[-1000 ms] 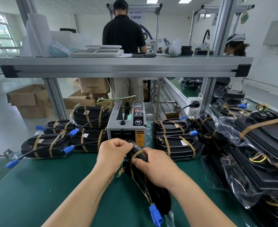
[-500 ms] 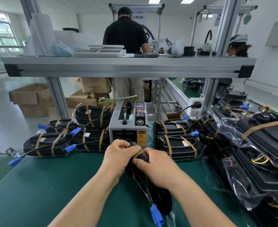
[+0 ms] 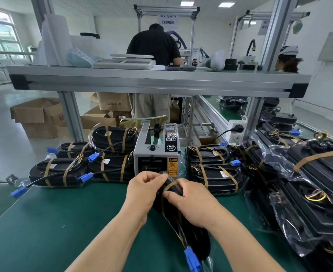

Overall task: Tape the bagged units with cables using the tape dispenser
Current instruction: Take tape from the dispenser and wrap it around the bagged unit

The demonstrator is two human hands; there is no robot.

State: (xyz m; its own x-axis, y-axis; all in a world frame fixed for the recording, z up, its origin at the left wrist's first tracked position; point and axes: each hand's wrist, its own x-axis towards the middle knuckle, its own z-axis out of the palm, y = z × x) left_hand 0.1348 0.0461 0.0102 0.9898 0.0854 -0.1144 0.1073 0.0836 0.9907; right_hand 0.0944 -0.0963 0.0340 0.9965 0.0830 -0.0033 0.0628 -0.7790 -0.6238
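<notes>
The green tabletop (image 3: 54, 222) is crowded at the back with taped units (image 3: 63, 171), each a long black body in a clear bag, banded twice in tan tape. A looser heap of bagged pieces (image 3: 318, 193) slumps along the right side. The grey tape dispenser (image 3: 156, 152) stands in the middle of it all. Just in front of it, lying lengthwise toward the person, is the bagged unit (image 3: 196, 238) being worked on. To my eye it is a rigid, fairly solid moulding under a slick, crinkly film, so the bag is likely to slide over the body unless it is clamped through to the hard edges. The narrow far end looks like the safest place to take hold. The left hand (image 3: 144, 190) has its grip curled over that far end, steadying it. The right hand (image 3: 193, 203) wraps its grip round the body beside it, thumb pressing the tape down. The cable (image 3: 183, 235) lies along the unit; it looks springy and will want to lift away until it is bound. Its blue connector (image 3: 192, 259) juts off the near end. The tape strip (image 3: 170, 184) arcs over the top between the two hands, thin, and probably quick to crease or stick to itself.
</notes>
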